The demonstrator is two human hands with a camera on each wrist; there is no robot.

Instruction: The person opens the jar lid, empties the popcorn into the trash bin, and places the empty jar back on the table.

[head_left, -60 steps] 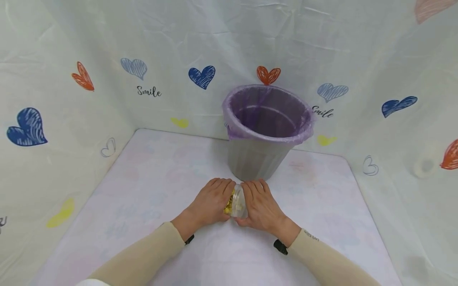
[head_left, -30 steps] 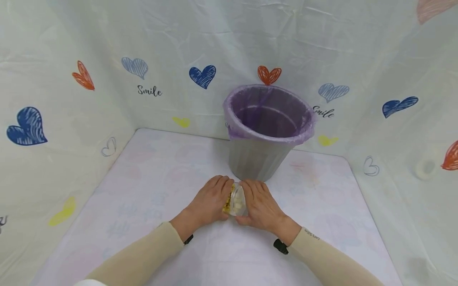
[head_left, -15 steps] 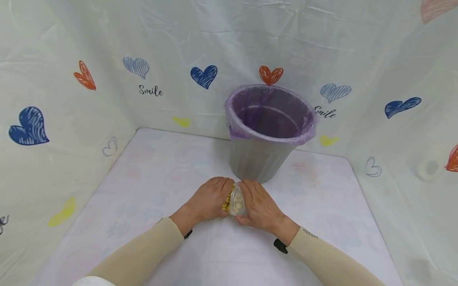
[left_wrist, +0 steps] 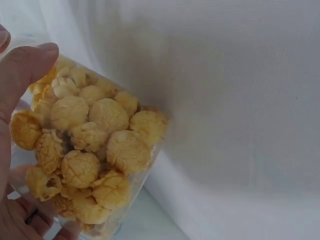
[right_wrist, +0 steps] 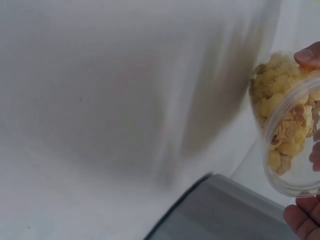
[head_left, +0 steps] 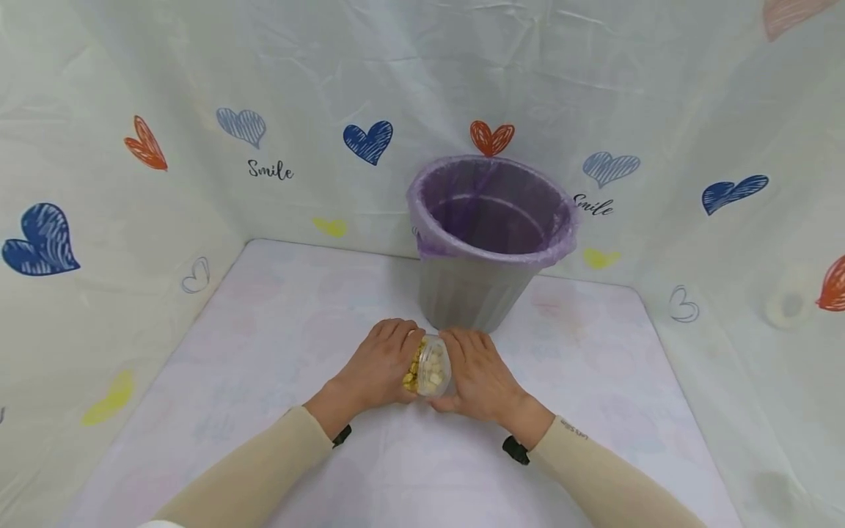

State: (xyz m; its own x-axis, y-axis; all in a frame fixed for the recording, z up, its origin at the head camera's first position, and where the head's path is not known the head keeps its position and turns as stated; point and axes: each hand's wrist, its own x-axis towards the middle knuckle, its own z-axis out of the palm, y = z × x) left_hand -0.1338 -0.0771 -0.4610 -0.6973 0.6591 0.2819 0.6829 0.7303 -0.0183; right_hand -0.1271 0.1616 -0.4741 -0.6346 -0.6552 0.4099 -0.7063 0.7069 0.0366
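Observation:
A clear plastic jar of yellow popcorn [head_left: 411,375] lies on its side between my hands, just above or on the table; I cannot tell which. My left hand [head_left: 381,367] grips its body, thumb and fingers on opposite sides in the left wrist view, where round popcorn pieces [left_wrist: 90,155] show through the wall. My right hand [head_left: 485,378] holds the other end, around the clear round lid [head_left: 436,370]. Paler popcorn shows through that lid. The right wrist view has the lid's ringed rim [right_wrist: 277,170] at its right edge, with fingertips [right_wrist: 302,217] below it.
Just beyond my hands stands a grey bin [head_left: 462,293] lined with a purple bag [head_left: 491,253]. A pale patterned cloth [head_left: 297,308] covers the table. White sheeting [head_left: 304,73] printed with hearts hangs behind and at both sides.
Between my hands the jar has turned, so its lid face now shows more towards the head camera. My left hand has shifted a little. The bin stays put.

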